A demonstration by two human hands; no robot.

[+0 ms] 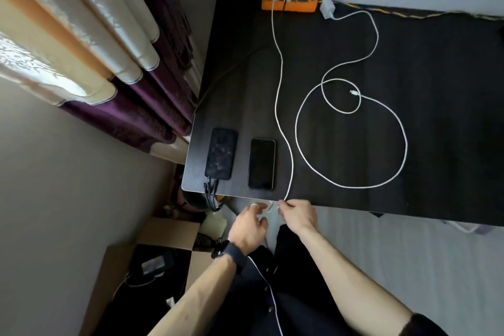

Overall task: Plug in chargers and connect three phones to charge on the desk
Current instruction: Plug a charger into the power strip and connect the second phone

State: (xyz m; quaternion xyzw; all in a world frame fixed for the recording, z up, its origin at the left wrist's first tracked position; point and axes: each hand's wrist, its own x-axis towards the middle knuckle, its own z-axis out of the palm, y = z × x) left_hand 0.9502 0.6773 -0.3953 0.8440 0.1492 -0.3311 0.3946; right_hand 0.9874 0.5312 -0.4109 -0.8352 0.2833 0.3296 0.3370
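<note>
1. Dark counter (409, 144), broad, carrying all the charging gear; curtains (109, 63) hanging off to its left.
2. Looped white cable (403, 142) sprawled over the counter to the right of the power strip's line, one big ring and one small, free plug end (354, 93) lying inside the small ring.
3. Long white cable (281, 106) running from the power strip straight down to the counter's near edge.
4. Orange power strip (289, 0) at the counter's far edge against the wall, with plugs standing in its left sockets.
5. Dusty dark phone (221, 153) near the front left corner, well forward of the power strip, a dark cable (211, 194) entering its near end.
6. Black phone (261, 163) just right of the dusty one, apart from it, nothing plugged in.
7. White charger brick (326, 8) just right of the power strip, lying on the counter, joined to the looped cable.
8. Right hand (297, 214) below the near edge, far forward of the power strip, grip pinched on the long cable's end.
9. Left hand (249, 226) beside it, wristband on, fingers curled around something small and pale, possibly a third phone — too blurred to tell.
</note>
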